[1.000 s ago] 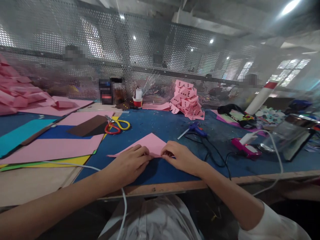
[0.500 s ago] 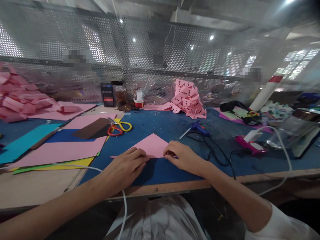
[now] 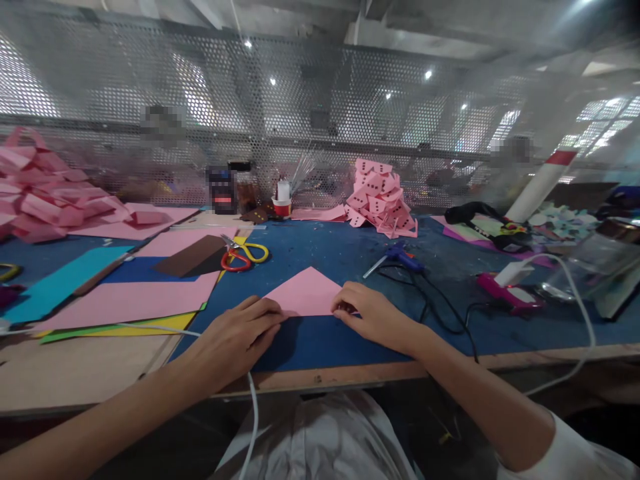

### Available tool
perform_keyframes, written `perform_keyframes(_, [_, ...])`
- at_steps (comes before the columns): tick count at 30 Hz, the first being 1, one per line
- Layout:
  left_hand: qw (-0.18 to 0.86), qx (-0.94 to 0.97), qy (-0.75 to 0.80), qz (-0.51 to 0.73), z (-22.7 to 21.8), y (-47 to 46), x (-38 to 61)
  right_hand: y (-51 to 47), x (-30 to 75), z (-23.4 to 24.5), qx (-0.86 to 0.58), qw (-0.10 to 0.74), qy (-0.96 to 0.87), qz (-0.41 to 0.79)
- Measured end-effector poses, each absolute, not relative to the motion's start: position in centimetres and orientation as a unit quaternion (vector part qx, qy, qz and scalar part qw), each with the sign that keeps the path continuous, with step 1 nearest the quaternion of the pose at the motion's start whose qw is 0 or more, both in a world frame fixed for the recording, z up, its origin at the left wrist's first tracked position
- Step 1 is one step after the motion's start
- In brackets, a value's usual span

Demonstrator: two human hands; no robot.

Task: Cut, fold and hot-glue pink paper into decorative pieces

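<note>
In front of me on the blue table lies a sheet of pink paper (image 3: 310,298) with a pointed top and a straight lower edge, apparently folded. My left hand (image 3: 245,331) is closed over its left end, fingers on top and thumb at the near edge, hiding that corner. The paper's right corner is pinched between the thumb and curled fingers of my right hand (image 3: 367,312). Beyond my right hand rests a blue glue gun (image 3: 401,257). Scissors with red and yellow handles (image 3: 245,256) lie to the upper left of the paper.
Coloured paper sheets (image 3: 135,303) are stacked at left, with a white cable across them. Piles of pink paper pieces stand far left (image 3: 47,190) and at the back (image 3: 379,200). A paper cup (image 3: 281,207) stands behind. At right are a pink power strip (image 3: 507,293) and a clear jar (image 3: 585,270).
My left hand has slid left along the paper's lower edge and now covers the left corner that stuck out before. My right hand keeps its hold. The view has turned slightly left.
</note>
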State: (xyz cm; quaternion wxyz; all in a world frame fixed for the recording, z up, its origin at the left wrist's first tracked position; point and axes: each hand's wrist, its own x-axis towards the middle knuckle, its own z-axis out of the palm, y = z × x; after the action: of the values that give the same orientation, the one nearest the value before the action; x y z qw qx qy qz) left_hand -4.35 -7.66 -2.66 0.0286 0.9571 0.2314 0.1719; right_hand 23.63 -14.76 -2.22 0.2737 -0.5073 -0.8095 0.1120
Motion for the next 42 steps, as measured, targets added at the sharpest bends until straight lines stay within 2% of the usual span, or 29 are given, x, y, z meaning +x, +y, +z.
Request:
perform_keyframes(20, [-0.027,0.941,0.281,0.189,-3.5,-6.3,-9.6,-14.7,23.7,-2.2,-0.511,0.265,-0.810,0.114])
perform_keyframes(34, [0.003,0.930,0.307,0.201,-3.0,-5.4,-8.9,-14.7,23.8,-2.1,-0.510,0.261,-0.813,0.108])
perform_keyframes(42, [0.070,0.958,0.224,0.167,-1.9,-4.2,-4.4,-14.4,23.7,-2.0,-0.514,0.246,-0.817,0.083])
